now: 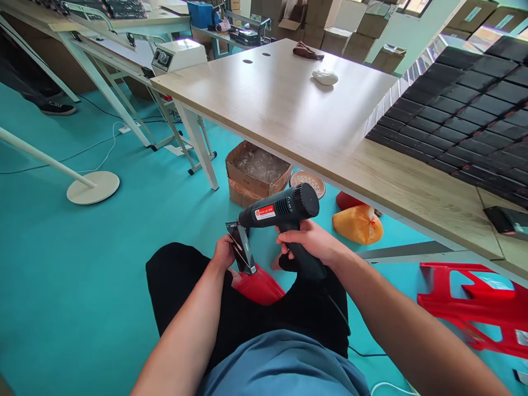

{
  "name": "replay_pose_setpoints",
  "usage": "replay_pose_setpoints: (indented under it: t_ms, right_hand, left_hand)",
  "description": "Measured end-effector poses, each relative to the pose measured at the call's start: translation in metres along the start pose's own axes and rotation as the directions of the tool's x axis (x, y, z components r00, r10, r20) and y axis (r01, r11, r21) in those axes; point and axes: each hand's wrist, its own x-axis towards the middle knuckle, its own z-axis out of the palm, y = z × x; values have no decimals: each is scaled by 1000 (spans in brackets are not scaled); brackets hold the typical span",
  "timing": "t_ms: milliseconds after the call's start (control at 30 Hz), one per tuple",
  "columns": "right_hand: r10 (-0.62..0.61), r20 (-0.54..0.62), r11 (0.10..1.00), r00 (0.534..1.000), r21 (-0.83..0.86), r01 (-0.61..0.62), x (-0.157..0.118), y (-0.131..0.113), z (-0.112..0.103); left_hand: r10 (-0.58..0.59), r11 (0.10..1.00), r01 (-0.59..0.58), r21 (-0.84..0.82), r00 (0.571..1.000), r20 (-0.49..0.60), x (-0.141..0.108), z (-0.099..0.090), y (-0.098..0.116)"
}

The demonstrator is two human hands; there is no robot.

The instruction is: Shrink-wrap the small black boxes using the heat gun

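Note:
My right hand [303, 240] is wrapped round the grip of a dark heat gun [277, 208] with a red and white label on its barrel. The gun lies level, its nozzle pointing left. Just under the nozzle, my left hand [224, 251] holds a slim black box [241, 248] upright by its left side. The nozzle tip is close to the top of the box; I cannot tell whether they touch. Both hands are over my lap, above a red stool [260, 286] that shows between my legs.
A wooden table [297, 110] stands ahead, with stacked black boxes [466, 110] on its right. Below are a carton of clear plastic [259, 173] and an orange bag [358, 224]. A red stool [474, 302] lies at right. A white pole base [93, 187] stands left. Another person's shoe [58, 108] shows far left.

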Motion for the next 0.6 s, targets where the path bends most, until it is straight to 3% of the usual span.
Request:
replay_pose_setpoints:
  t_ms: [133,233,367,500,600]
  right_hand:
    - [6,85,995,996,-102,2,-12,10,-1]
    - [105,167,974,980,-215,-67,-33,26,-3]
    - [258,127,937,958,-274,-217,-61,49,-8]
    - [232,14,966,973,-118,-229,-76,70,-15]
    - [206,15,978,978,29,-206,-79,82,-17]
  left_hand:
    - [-6,997,8,72,999,-36,-3,6,4]
    - [8,997,-5,75,999,-39,-6,10,7]
    - [15,998,-12,67,999,-46,-12,15,10]
    - [15,1000,-15,5,997,-71,-18,20,13]
    - [5,1000,-6,-16,997,-80,-21,24,15]
